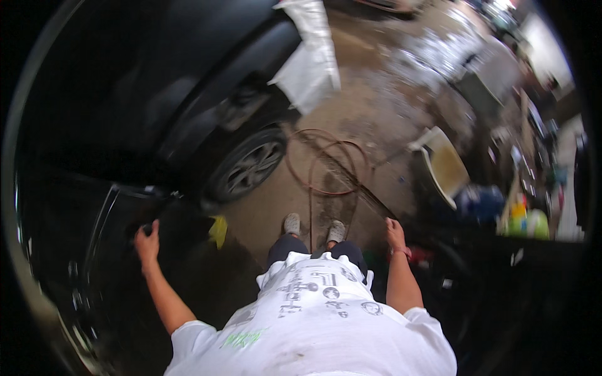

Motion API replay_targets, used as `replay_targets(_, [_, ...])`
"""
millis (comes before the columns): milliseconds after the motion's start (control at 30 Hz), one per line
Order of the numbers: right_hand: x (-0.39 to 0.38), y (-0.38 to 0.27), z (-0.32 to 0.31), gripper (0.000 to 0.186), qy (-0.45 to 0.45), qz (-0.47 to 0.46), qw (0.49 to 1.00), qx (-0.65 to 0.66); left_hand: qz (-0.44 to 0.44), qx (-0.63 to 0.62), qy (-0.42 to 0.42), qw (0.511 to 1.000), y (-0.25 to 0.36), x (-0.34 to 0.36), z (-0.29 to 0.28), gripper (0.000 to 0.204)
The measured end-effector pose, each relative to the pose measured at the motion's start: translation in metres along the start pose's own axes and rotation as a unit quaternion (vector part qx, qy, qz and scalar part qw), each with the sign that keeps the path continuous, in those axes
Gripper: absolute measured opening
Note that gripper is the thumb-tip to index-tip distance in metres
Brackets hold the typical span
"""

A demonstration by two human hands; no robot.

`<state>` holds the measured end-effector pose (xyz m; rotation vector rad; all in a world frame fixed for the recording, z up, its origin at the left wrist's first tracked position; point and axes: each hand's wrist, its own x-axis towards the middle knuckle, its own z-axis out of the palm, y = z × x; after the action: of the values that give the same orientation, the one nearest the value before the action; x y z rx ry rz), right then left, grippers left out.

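Left hand (147,244): curling near glossy black metal car (125,119)—grip unclear | right hand (394,234): curling, grip unclear | reddish-brown looped rubber hose (332,193): lying on brown floor (266,210), perhaps keeping slack

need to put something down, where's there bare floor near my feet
Two patches of brown floor look bare: one between the car wheel, the hose and the left shoe; another between the hose's loops and the pale-rimmed thing right of them, though blurred. Crowding lies farther right, around the blue bundle and yellow-green containers.
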<state>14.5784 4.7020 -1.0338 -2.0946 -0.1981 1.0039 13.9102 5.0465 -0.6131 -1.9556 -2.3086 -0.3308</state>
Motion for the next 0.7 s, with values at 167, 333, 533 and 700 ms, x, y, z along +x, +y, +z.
replay_targets(167, [0.014, 0.006, -0.027, 0.060, -0.119, -0.070, 0.975, -0.176, 0.067, 0.021, 0.114, 0.991, -0.041, -0.148, -0.052, 0.071])
replay_targets(333, [-0.068, -0.044, -0.118, 0.062, -0.166, 0.000, 0.950, -0.266, 0.007, -0.047, 0.170, 0.984, -0.035, -0.244, -0.172, 0.083])
replay_targets(533, [-0.071, -0.057, -0.096, 0.064, -0.237, 0.024, 0.946, -0.220, 0.030, -0.010, 0.155, 0.987, -0.012, -0.259, -0.212, 0.091])
replay_targets(700, [-0.076, -0.124, -0.107, 0.055, -0.246, 0.040, 0.951, -0.186, -0.004, -0.009, 0.113, 0.994, 0.010, -0.245, -0.253, 0.097])
